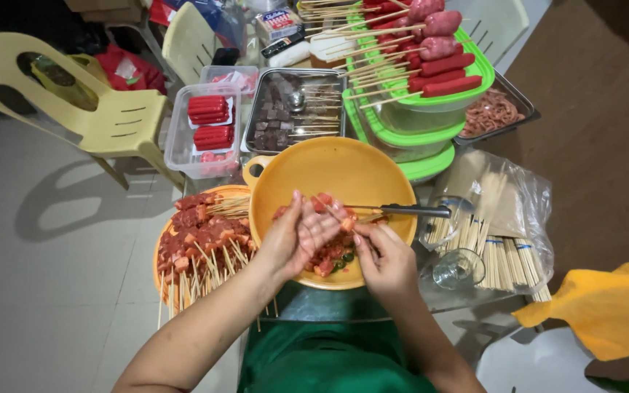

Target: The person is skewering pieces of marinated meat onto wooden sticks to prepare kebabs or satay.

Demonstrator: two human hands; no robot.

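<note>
A: Your left hand point(296, 236) sits over the yellow bowl point(285, 171), fingers curled round a pink-red piece of meat point(327, 207) so it stays put. Why hold it that high?

B: My guess: so the thin bamboo skewer point(333, 211) can pass through it clear of the heap below. Your right hand point(381, 258) is narrowed to a pinch, fingertips at the stick's lower end by the small cube near your thumb; exactly how it grips, I cannot tell.

A: And the meat itself?

B: Between both hands, above the marinated pile point(329, 256) in the bowl's near side. A dark-handled utensil point(409, 211) rests across the bowl's right rim, handle outward, within reach of your right hand.

A: Finished ones?

B: Stacked on the orange tray point(221, 191) just left of the bowl, meat ends together, sticks fanned toward you, likely so they lift out one at a time.

A: Spare sticks?

B: In the clear plastic bag point(525, 204) to your right, near an overturned glass point(460, 266). Farther back, green trays point(416, 169) hold red sausages on sticks point(442, 69), well apart from the raw work.
</note>
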